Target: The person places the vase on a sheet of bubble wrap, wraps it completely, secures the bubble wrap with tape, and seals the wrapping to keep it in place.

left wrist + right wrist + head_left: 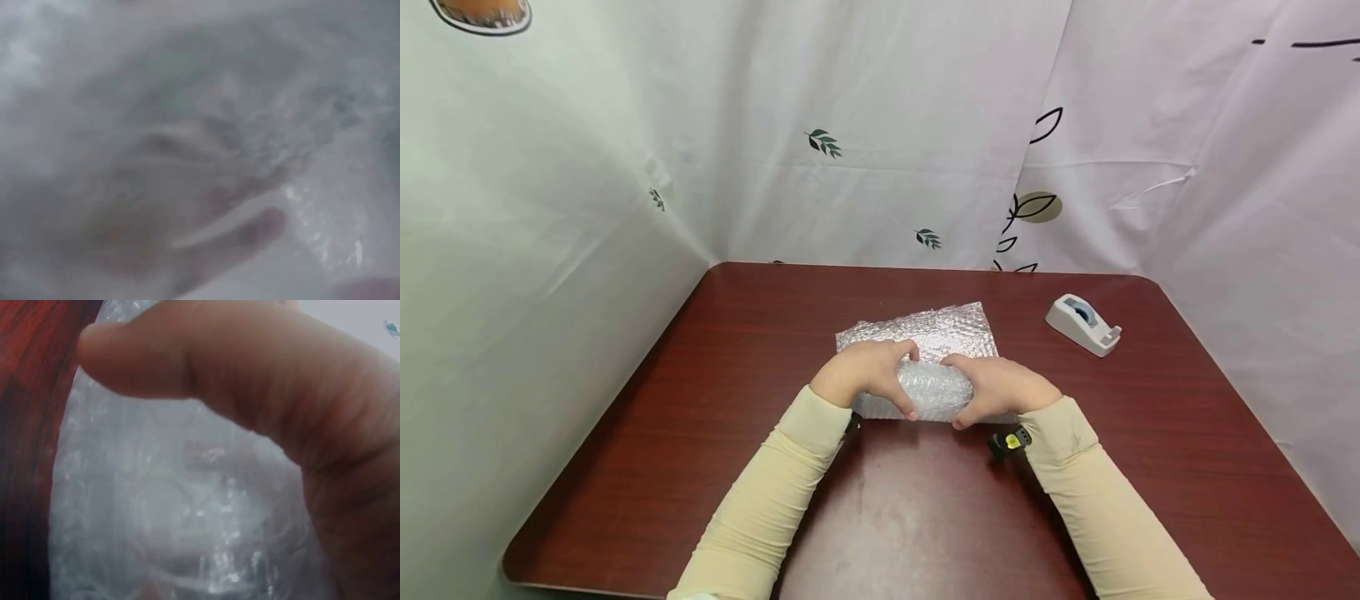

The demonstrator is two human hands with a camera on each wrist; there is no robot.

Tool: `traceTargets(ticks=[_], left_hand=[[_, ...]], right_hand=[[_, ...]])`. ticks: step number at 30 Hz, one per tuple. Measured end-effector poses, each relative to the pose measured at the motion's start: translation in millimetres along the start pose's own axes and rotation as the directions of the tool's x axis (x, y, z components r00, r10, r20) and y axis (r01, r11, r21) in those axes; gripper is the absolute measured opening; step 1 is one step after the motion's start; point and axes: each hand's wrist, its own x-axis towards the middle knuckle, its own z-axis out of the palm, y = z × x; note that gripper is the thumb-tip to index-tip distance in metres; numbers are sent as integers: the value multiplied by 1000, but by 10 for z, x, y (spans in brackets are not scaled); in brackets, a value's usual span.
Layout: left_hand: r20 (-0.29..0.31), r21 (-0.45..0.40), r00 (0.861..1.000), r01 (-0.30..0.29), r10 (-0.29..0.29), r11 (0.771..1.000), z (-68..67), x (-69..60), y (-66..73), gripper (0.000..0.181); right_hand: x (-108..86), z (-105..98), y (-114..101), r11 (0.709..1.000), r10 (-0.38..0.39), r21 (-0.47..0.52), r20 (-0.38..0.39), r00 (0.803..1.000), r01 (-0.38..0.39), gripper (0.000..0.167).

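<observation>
At the centre of the head view, a bubble-wrap roll [934, 387] lies on the desk [625, 500], its long axis running left to right across the frame. The left hand [871, 369] is at its left end and the right hand [1002, 387] at its right end, so neither is clearly nearer. Each grip is partly open, curved around its end of the roll, thumb on the side toward the bottom of the frame; the left wrist view is too blurred to add detail. The loose bubble-wrap sheet [951, 332] spreads from behind the roll toward the top of the frame. A white tape dispenser [1082, 323] sits at right, well apart. No brand or writing can be read; a yellow label [1013, 441] by the right wrist is too small.
</observation>
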Motion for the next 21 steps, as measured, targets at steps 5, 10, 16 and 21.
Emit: traceTargets(ticks=[5, 10, 16, 21], left_hand=[[-22, 62, 999, 37, -35, 997, -11, -38, 48, 83], [-49, 114, 999, 28, -23, 993, -22, -98, 162, 81], [-98, 199, 995, 21, -1, 980, 29, -139, 279, 85], [-124, 263, 992, 6, 28, 965, 79, -120, 273, 83]], right_hand=[[4, -4, 20, 999, -1, 39, 14, 1000, 0, 78], [-10, -18, 17, 999, 20, 51, 21, 1000, -21, 74], [-7, -15, 32, 997, 37, 66, 24, 999, -38, 74], [3, -23, 39, 996, 40, 74, 38, 998, -43, 77]])
